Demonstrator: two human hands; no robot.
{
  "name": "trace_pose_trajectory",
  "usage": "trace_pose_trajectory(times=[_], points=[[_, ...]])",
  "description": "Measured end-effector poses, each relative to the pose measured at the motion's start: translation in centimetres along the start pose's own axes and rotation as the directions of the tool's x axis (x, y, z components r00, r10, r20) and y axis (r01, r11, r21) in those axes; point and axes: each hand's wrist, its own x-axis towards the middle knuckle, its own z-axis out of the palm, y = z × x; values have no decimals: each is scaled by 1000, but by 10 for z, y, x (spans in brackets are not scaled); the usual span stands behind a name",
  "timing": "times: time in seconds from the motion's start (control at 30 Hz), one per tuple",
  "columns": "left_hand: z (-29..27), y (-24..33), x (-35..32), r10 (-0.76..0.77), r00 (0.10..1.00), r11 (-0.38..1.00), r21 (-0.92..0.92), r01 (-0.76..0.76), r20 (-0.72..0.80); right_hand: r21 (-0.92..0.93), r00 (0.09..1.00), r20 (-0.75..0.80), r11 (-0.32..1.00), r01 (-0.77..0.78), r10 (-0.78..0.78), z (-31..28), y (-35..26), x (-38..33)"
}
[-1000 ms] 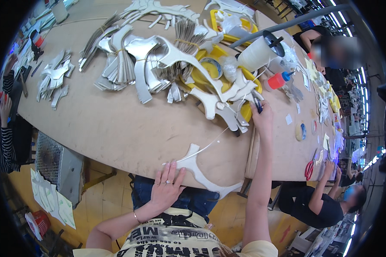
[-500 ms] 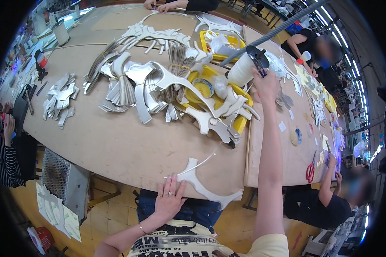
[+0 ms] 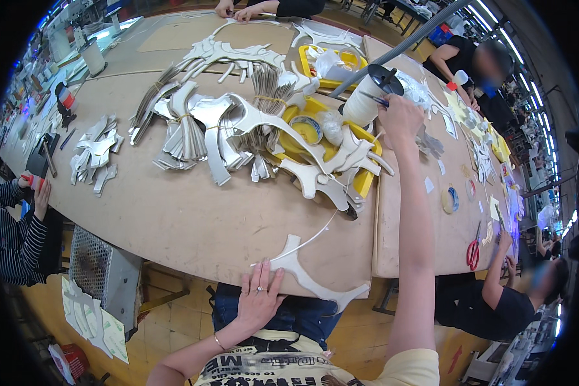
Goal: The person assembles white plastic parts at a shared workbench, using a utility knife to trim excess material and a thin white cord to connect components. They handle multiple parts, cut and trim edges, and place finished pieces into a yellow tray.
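Observation:
My left hand (image 3: 259, 302) lies at the table's front edge, fingers stretched and resting on the end of a white branched flat piece (image 3: 296, 260). From near those fingertips a thin white strip (image 3: 314, 239) runs up toward the piled pieces. My right hand (image 3: 402, 119) reaches far forward, closed around a small dark slim tool (image 3: 372, 98) whose exact kind I cannot make out. The tool's tip points left, in front of a large white thread cone (image 3: 363, 103) with a black top. Left of the cone is a yellow tray (image 3: 365, 183) holding a tape roll (image 3: 305, 130) and white pieces.
Banded stacks of white pieces (image 3: 183, 138) cover the table's middle. A loose pile (image 3: 96, 151) lies at left. A second yellow tray (image 3: 328, 82) and a grey hose (image 3: 418, 42) are behind. Red-handled scissors (image 3: 473, 254) lie at right. Other people work around the tables.
My right hand has turned, and the dark tool now points left across the cone's front. My left hand stays on the white piece. The whole view has shifted slightly.

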Motion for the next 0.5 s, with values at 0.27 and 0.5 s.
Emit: trace_pose_trajectory(times=[0.27,0.5], points=[[3,0,1,1,1000,999,53,0,-14,60,985,170,998,-20,9,-18,13,-14],[2,-1,1,5,1000,998,60,-4,-9,185,998,6,980,-67,67,-55,51,-76]])
